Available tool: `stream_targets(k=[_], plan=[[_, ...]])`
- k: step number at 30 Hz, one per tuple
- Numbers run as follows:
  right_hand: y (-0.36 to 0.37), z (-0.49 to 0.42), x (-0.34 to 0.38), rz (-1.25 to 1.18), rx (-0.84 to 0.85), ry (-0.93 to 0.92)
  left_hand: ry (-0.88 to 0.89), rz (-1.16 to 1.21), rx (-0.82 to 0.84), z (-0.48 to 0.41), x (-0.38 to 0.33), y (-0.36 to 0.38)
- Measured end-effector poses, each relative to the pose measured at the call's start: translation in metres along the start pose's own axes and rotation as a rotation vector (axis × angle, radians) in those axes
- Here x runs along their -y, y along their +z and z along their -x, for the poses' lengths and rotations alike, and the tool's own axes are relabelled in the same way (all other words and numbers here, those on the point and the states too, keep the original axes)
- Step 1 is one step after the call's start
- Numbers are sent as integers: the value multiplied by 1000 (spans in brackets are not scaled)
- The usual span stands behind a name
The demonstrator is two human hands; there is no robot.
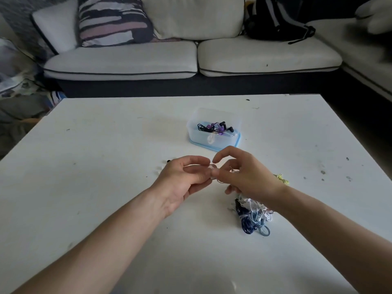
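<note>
Our left hand [186, 177] and right hand [244, 174] pinch one pale thin cord [212, 167]. We judge the clear blue-rimmed plastic box [196, 134] barely filled, with the tangled cord heap [252, 215] left to sort.

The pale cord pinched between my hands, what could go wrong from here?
The pale cord is thin and partly hidden between the left hand and right hand; a hard pull might tighten a knot or let it slip. The right forearm passes just over the tangled cable pile, so a sweep could snag and drag it. Small loose bits by the left hand could get knocked away.
</note>
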State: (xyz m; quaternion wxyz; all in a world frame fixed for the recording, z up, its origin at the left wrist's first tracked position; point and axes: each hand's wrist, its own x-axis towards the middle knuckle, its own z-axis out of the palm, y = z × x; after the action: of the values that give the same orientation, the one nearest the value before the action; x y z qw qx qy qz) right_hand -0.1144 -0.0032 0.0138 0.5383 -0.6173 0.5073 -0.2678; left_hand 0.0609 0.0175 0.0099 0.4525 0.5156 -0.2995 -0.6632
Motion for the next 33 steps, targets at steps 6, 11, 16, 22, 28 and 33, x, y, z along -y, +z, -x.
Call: stream_targets(k=[6,11,16,22,28,33], plan=[[-1,-1,-2,39,62,-15,-63,80,-55,0,4,2],[5,-3,-12,-180,47,65,-95,169,-127,4,15,4],[13,-3,-25,-222,-4,133,-104,177,-190,11,35,10],[17,-3,-33,-284,-23,213,-36,65,-260,6,44,7],[19,-4,-31,-461,-36,326,28,-103,-248,-4,46,7],[11,-9,-27,-638,-59,370,135,-237,-200,-19,29,2]])
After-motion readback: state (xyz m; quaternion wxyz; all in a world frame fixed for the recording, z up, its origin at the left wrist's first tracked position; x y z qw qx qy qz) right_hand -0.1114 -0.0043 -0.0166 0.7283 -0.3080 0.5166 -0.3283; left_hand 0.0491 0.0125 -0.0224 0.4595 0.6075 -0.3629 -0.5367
